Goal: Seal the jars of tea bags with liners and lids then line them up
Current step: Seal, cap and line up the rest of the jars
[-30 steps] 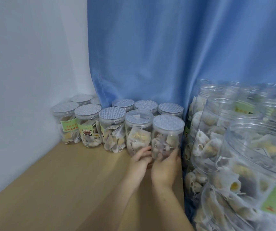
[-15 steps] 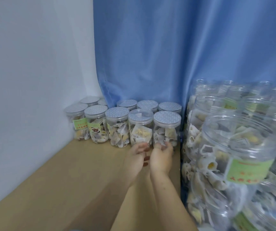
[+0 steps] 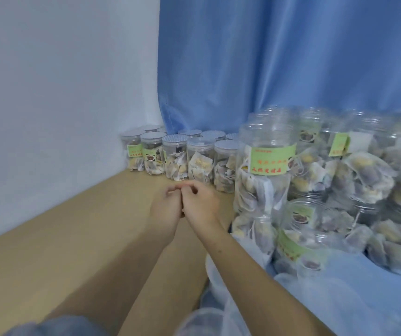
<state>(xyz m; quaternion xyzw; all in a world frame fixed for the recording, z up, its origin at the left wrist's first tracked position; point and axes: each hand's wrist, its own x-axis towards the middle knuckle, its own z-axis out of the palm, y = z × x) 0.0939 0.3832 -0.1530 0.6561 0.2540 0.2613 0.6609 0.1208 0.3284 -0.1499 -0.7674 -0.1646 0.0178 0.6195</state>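
Several sealed jars of tea bags with patterned lids stand in two rows at the back of the wooden floor, by the wall and curtain; the nearest one in the front row is the rightmost sealed jar (image 3: 225,166). My left hand (image 3: 166,208) and my right hand (image 3: 200,204) sit side by side just in front of that row, touching each other, fingers loosely curled, holding nothing. A pile of lidless jars (image 3: 266,151) full of tea bags rises to the right of my hands.
A white wall (image 3: 61,93) closes the left side and a blue curtain (image 3: 279,57) hangs behind the jars. Blue cloth (image 3: 364,287) and a translucent plastic bag (image 3: 221,287) lie under and beside the open jars. Bare wooden floor (image 3: 73,238) stretches to the left.
Both hands have let go of the rightmost sealed jar and drawn back toward me. The view has swung right, bringing the pile of open jars more into sight.
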